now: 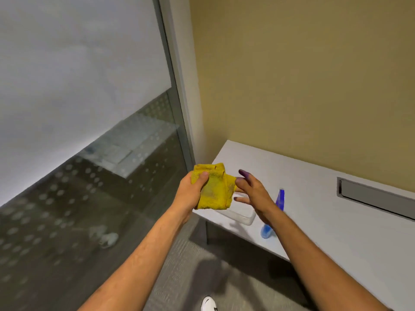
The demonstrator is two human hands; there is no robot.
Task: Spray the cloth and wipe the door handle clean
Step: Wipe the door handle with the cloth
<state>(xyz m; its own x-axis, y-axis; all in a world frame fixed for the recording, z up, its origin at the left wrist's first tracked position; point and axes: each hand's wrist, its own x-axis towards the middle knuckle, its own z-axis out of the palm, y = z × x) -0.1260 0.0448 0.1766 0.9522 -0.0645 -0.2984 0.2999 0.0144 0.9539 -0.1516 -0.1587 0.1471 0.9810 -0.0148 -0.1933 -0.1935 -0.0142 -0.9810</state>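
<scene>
A folded yellow cloth [215, 187] is gripped in my left hand [193, 187], thumb pressed on its front, held in the air over the near-left corner of a white desk [336, 221]. My right hand [253, 194] is just to the right of the cloth, fingers spread, fingertips touching or nearly touching its right edge. A blue spray bottle [280, 198] stands on the desk behind my right wrist, partly hidden by it. No door handle is in view.
A clear plastic tray [242, 216] lies on the desk under my hands. A frosted glass partition with a metal frame [179, 108] stands at the left. A beige wall backs the desk. A recessed cable slot [377, 198] sits at the desk's right. Grey carpet lies below.
</scene>
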